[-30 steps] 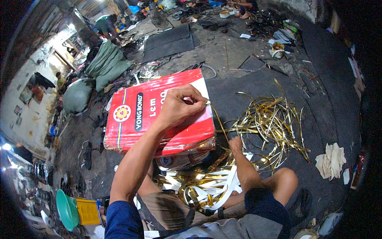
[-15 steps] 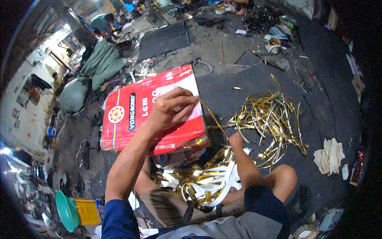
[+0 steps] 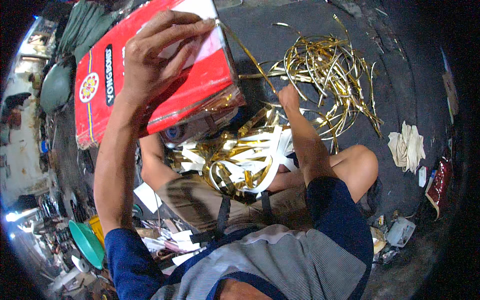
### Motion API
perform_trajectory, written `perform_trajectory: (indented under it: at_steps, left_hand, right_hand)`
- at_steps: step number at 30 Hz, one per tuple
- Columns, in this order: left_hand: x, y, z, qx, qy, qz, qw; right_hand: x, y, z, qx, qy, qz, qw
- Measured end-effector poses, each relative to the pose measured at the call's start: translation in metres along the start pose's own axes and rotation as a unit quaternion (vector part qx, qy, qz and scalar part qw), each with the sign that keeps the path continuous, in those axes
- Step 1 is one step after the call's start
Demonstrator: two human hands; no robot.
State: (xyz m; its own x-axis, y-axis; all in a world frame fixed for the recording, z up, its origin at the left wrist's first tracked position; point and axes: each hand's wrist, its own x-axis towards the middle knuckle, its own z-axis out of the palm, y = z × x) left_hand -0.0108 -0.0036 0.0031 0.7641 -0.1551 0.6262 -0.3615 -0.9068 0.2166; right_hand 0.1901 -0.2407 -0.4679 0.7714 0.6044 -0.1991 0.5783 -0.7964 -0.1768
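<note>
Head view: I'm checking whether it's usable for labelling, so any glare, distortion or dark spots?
Head view: fisheye bends edges, corners black; glare on the gold foil strips; left hand on the red box sharp and evenly lit; right hand clear; left rim overexposed.

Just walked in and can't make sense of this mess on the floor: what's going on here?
A person sits on the dark floor. Their left hand presses on a flat red cardboard box and pinches a thin gold foil strip at the box's corner. Their right hand reaches down into a tangled heap of gold strips. More gold and white strips lie piled in their lap, and a crumpled pale cloth lies to the right.
</note>
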Motion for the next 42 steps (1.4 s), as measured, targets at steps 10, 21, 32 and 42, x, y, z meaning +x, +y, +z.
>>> perform_trajectory:
  at_steps: [10,21,32,42]
  left_hand:
    - [-0.021,-0.021,-0.014,0.023,-0.134,0.070,0.988]
    - [-0.040,0.052,0.009,0.069,0.037,0.081,0.994]
    - [-0.285,0.200,0.229,-0.175,-0.310,-0.461,0.813]
    - [-0.188,0.207,0.060,-0.265,-0.137,-0.305,0.904]
  right_hand:
    - [-0.028,-0.050,-0.034,0.130,0.041,0.162,0.977]
    - [-0.004,-0.011,-0.080,0.149,0.010,0.212,0.966]
    - [-0.079,0.004,-0.396,0.404,0.609,0.074,0.678]
    - [-0.291,-0.122,-0.335,0.350,-0.146,-0.409,0.830]
